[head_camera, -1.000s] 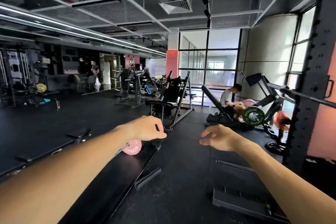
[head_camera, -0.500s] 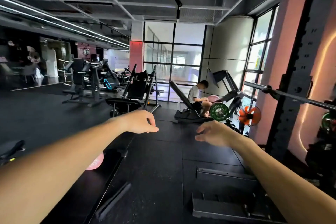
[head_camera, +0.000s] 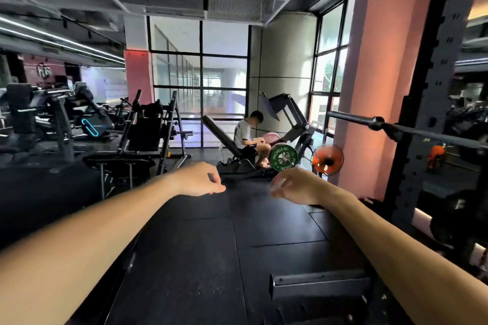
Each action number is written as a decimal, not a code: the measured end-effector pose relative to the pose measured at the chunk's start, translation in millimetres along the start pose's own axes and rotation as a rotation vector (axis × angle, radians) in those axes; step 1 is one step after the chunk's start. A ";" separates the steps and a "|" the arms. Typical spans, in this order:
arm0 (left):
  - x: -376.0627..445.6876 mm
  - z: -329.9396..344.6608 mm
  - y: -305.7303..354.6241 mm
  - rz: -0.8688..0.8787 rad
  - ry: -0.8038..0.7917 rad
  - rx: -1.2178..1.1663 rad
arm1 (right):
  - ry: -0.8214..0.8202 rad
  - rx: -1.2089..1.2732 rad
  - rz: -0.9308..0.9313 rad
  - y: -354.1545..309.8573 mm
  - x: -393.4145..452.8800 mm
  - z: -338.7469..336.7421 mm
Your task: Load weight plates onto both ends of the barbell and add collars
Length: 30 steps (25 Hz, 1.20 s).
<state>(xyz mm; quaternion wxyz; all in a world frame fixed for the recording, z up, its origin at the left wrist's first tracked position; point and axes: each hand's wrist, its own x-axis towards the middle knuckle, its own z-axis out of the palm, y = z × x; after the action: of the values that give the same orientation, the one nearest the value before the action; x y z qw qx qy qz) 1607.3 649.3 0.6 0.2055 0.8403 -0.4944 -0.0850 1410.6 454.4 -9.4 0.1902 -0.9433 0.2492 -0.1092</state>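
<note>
From the head camera we see both our bare forearms stretched out over the black rubber floor (head_camera: 264,232). Our left hand (head_camera: 196,179) hangs with its fingers loosely curled and grasps nothing. Our right hand (head_camera: 298,186) does the same, fingers slack and a little blurred, nothing in it. The two hands are apart, level with each other.

The barbell (head_camera: 351,116) lies well up and to the right of our right hand, resting across the dark rack upright (head_camera: 422,113), its bare sleeve end pointing left toward the windows; neither hand touches it. We see no plate on that end.

Beyond the gap between our hands, a green weight plate (head_camera: 283,157) sits on a leg press machine (head_camera: 287,116), where a person (head_camera: 247,134) is seated. An orange fan (head_camera: 327,159) stands just right of that plate, near a pink pillar (head_camera: 369,74).
</note>
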 end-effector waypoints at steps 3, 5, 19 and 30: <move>98.7 -13.4 -17.0 0.003 -0.016 0.001 | -0.021 -0.016 0.001 25.1 99.7 -14.2; 157.4 -29.2 -27.5 0.001 0.008 0.004 | 0.020 -0.032 -0.010 35.0 165.4 -28.0; 581.4 -71.1 -146.9 0.123 -0.007 0.028 | 0.029 -0.083 0.127 143.5 557.5 -29.3; 941.1 -19.3 -167.0 0.357 -0.153 0.023 | 0.101 -0.040 0.344 308.6 800.3 -51.1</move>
<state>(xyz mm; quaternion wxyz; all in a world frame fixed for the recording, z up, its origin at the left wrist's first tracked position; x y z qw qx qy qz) 2214.4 -89.2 3.1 0.1696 0.7326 -0.6508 -0.1050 1944.7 -218.7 -1.7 0.1743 -0.8837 0.4184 -0.1171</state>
